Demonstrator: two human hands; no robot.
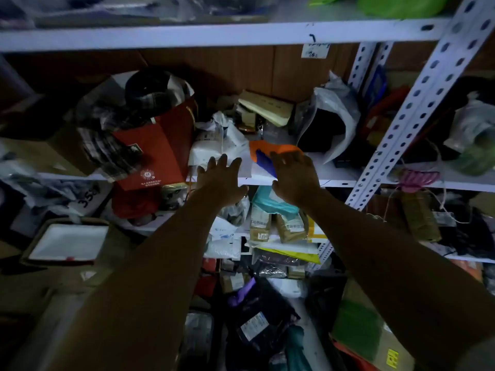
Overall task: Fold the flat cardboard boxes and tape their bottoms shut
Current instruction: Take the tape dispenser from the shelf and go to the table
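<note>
Both bare arms stretch forward from the bottom of the view toward a white metal shelf (308, 180). The left hand (223, 180) is spread wide, fingers straight, at the shelf's front edge by a white packet (211, 148). The right hand (296, 178) is likewise open with fingers straight, lying over an orange and blue item (263, 153); I cannot tell if it presses on it. Left of the hands a red bag (158, 153) leans on the shelf. Further back lie a book (267, 108) and a plastic bag (332, 113). No flat cardboard box is clearly recognisable in this dim clutter.
</note>
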